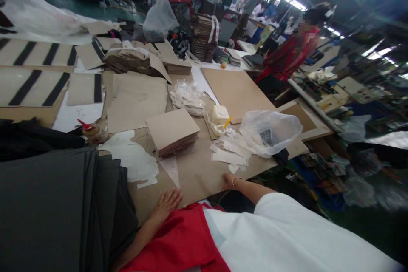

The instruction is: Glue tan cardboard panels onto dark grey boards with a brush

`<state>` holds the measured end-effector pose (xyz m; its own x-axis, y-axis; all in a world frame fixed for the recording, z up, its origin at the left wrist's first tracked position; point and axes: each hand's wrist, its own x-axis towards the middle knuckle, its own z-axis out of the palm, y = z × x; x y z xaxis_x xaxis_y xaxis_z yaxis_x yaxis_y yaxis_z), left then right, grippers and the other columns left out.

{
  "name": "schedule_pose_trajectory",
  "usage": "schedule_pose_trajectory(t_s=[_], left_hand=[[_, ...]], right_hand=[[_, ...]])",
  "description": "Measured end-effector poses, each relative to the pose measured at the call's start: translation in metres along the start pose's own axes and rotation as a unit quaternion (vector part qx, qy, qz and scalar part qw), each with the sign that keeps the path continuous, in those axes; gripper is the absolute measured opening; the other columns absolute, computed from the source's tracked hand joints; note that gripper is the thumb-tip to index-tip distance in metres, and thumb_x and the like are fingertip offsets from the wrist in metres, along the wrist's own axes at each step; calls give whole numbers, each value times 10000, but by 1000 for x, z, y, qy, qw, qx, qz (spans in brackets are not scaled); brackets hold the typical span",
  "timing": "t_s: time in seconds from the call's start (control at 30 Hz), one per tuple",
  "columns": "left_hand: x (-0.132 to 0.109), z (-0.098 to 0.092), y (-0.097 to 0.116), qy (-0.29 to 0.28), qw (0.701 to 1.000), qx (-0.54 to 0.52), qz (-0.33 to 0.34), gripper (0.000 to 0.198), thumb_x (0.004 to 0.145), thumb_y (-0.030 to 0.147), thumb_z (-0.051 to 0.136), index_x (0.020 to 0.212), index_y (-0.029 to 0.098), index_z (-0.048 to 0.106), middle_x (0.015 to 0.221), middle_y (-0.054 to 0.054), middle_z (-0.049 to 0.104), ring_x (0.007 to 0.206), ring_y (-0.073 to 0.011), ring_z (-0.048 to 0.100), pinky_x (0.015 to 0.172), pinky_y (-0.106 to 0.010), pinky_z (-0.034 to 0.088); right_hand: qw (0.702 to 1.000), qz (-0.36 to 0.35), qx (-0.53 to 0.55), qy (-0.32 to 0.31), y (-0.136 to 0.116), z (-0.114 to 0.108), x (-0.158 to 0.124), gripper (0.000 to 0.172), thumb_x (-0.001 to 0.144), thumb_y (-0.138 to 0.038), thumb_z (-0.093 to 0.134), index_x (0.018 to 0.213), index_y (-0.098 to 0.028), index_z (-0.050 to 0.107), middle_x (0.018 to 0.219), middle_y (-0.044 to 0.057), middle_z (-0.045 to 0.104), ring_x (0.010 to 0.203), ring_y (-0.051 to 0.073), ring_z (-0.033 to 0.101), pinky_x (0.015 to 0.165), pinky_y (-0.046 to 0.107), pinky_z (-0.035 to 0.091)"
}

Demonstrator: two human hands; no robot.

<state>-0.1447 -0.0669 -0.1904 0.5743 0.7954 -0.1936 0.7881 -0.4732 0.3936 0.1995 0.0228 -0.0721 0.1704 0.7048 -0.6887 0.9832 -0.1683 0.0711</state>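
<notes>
Just beyond left hand [167, 203], cardboard stack [174, 129]

- one left hand [167, 200]
- one right hand [228, 182]
- one bracelet [235, 183]
- one near table [197, 180]
- one red-capped bottle [96, 134]
- one white jug [219, 114]
- one yellow stick [228, 122]
- one large brown board [236, 91]
- one nearby person in red [288, 57]
- two rows of striped cards [34, 88]

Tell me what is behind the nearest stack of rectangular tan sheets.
Behind the stack are crumpled clear plastic with pale pieces and large tan sheets. What the stack covers cannot be seen.
</notes>
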Motion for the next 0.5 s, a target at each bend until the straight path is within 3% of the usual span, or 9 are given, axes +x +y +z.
schedule_pose_trajectory(t_s=[0.13, 0.3, 0.4, 0.5], left_hand=[[-2, -13, 1, -29, 999, 9, 23, 543, 870, 203, 375, 1381, 387, 351, 1454, 29, 364, 1361, -208, 291, 1114, -454, 237], [-5, -18, 5, -20, 999, 39, 25, 649, 813, 50, 332, 1377, 369, 364, 1462, 19, 344, 1356, -198, 298, 1104, -474, 260], [-4, -11, 2, 2, 998, 50, 45, 599, 828, 106, 384, 1366, 371, 384, 1436, 8, 394, 1331, -210, 350, 1079, -475, 314], [-4, -3, 0, 51, 996, 42, 57, 529, 857, 306, 453, 1381, 304, 385, 1420, -32, 423, 1316, -229, 376, 1078, -464, 328]], right_hand=[[999, -5, -26, -20, -1, 1, 4, 423, 517, -266, 835, 860, -166, 609, 896, 69, 620, 868, 197, 595, 696, 269, 417], [997, -7, -56, -54, 3, 5, 10, 269, 840, -343, 587, 1051, -176, 578, 1042, 46, 598, 918, 158, 586, 787, 333, 489], [997, -26, -57, -54, 10, 10, 15, 458, 710, -363, 715, 1080, -140, 563, 1087, 88, 598, 979, 203, 582, 827, 342, 471], [996, -60, -52, -42, 19, 16, 19, 623, 552, -359, 797, 1074, -118, 557, 1121, 153, 596, 1040, 263, 570, 856, 318, 436]])
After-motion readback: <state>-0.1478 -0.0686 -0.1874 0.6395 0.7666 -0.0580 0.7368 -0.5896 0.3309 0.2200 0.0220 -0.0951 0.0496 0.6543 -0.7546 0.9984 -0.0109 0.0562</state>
